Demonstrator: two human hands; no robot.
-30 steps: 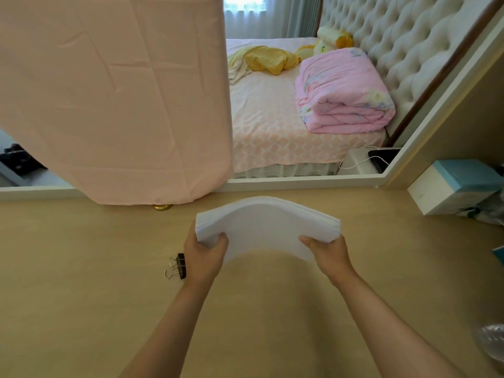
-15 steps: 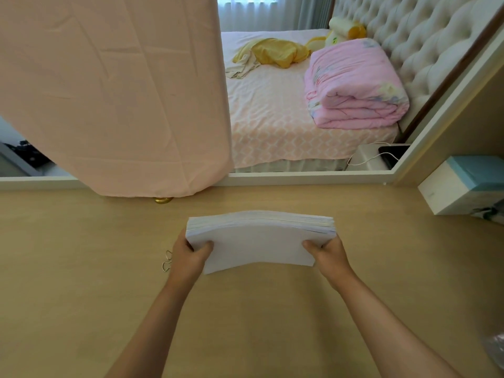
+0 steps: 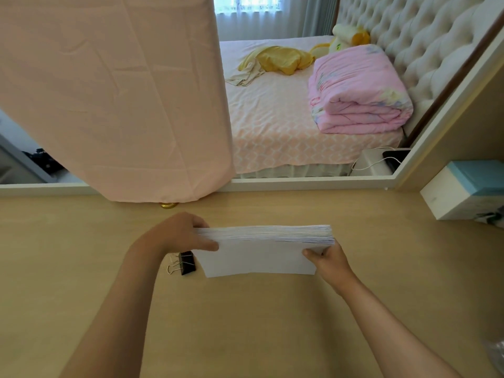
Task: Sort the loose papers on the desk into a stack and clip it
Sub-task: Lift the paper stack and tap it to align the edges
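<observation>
A thick stack of white papers (image 3: 259, 257) stands on its long edge on the wooden desk (image 3: 245, 323), tilted toward me, its top edges even. My left hand (image 3: 177, 236) grips the stack's upper left end, thumb on the near face. My right hand (image 3: 330, 261) holds the right end lower down, thumb on the front sheet. A black binder clip (image 3: 185, 264) with silver wire handles lies on the desk just left of the stack, below my left hand.
A mirror (image 3: 300, 118) with a white frame runs along the desk's far edge, a pink cloth (image 3: 109, 91) draped over its left part. A white and teal box (image 3: 463, 192) sits at the right. A clear plastic item (image 3: 496, 356) shows at the lower right edge.
The stack has flattened from a bowed shape and dropped onto its edge on the desk. My left hand shifted up to the stack's top left end, uncovering the binder clip.
</observation>
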